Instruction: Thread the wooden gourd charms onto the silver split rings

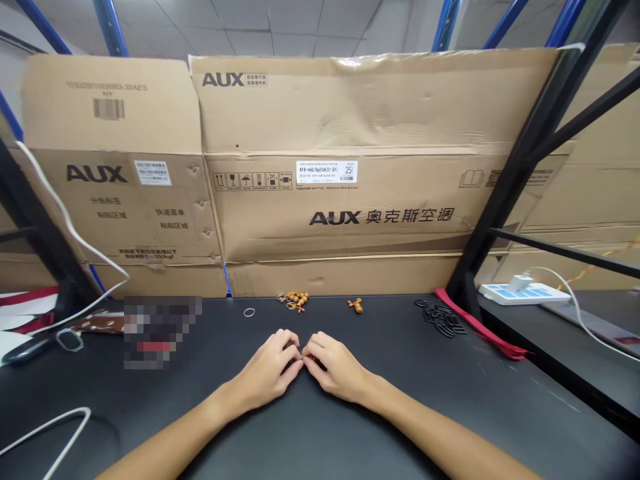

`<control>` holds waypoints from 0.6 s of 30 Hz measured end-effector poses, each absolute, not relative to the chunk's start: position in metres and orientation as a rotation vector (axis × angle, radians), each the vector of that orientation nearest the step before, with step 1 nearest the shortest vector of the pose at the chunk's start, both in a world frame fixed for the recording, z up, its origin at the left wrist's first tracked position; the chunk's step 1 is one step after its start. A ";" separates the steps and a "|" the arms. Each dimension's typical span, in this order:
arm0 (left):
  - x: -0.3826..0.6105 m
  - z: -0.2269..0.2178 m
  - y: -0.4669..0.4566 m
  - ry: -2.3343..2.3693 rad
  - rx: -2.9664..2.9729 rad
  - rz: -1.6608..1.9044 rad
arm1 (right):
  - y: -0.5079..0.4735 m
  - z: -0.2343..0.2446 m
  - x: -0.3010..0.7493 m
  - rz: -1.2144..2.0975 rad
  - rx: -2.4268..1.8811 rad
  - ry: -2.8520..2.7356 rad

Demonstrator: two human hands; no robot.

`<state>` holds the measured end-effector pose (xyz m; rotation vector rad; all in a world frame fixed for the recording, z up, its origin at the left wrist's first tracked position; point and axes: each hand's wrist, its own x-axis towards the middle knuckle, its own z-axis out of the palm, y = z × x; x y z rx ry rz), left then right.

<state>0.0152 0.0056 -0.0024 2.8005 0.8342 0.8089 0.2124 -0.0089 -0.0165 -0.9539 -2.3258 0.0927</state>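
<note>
Two bare hands, left hand [267, 363] and right hand [337, 367], meet closed around small reddish beads [314, 359] on the black worktop [350, 433] (mostly hidden, so held close, it seems); a wooden bead cluster [295, 300] and black rings [440, 319] lie well ahead.

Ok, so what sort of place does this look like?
Probably a warehouse or storeroom work area: large AUX air-conditioner cartons stand behind a black workbench, framed by a steel storage rack.
</note>
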 end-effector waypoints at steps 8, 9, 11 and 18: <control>0.016 -0.001 0.006 0.845 2.803 0.811 | -0.004 -0.018 0.215 0.052 -1.140 -2.217; 0.016 -0.001 0.006 0.857 2.797 0.810 | -0.004 -0.017 0.215 0.059 -1.124 -2.231; 0.016 -0.001 0.005 0.873 2.783 0.802 | -0.006 -0.017 0.214 0.078 -1.058 -2.279; 0.016 -0.002 0.006 0.829 2.766 0.802 | -0.006 -0.017 0.214 0.090 -1.049 -2.299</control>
